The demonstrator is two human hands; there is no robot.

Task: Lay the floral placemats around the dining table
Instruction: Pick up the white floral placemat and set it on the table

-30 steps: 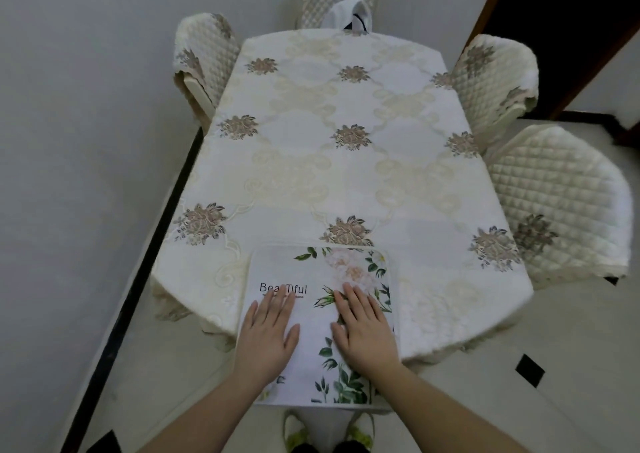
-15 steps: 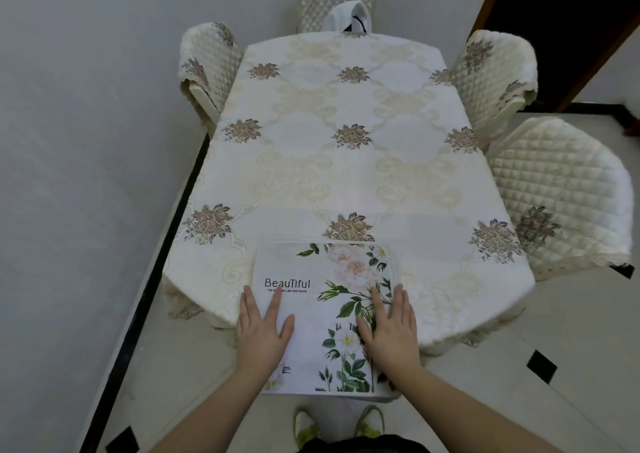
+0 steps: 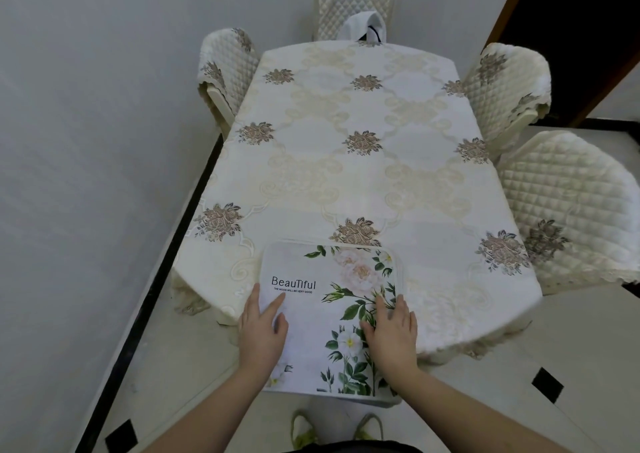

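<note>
placemats (image 3: pixel 330 317): stack at the table's (image 3: pixel 346 175) near end, long axis running away from the person, near edge overhanging. left hand (image 3: pixel 262 329) and right hand (image 3: pixel 391 331) lie flat, fingers straight, pressing its side edges; neither grip closes on anything. both equally near.

We see a white floral placemat (image 3: pixel 329 314) printed with pale pink roses, white blossoms and dark green leaves, with the word "BeauTiful" in black lettering. Beneath it, our dining table (image 3: pixel 346 175) wears a cream tablecloth (image 3: pixel 433 210) woven with pale gold scrollwork and dotted with brown-grey flower clusters. Around it we find chairs (image 3: pixel 554 203) in cream quilted diamond-stitched covers carrying the same brown-grey blooms. The wall (image 3: pixel 86 140) is plain pale grey; the floor (image 3: pixel 571 348) is off-white tile with small black diamond insets and a black border strip. Yellow-green shoes (image 3: pixel 304 432) show at the bottom edge.
</note>
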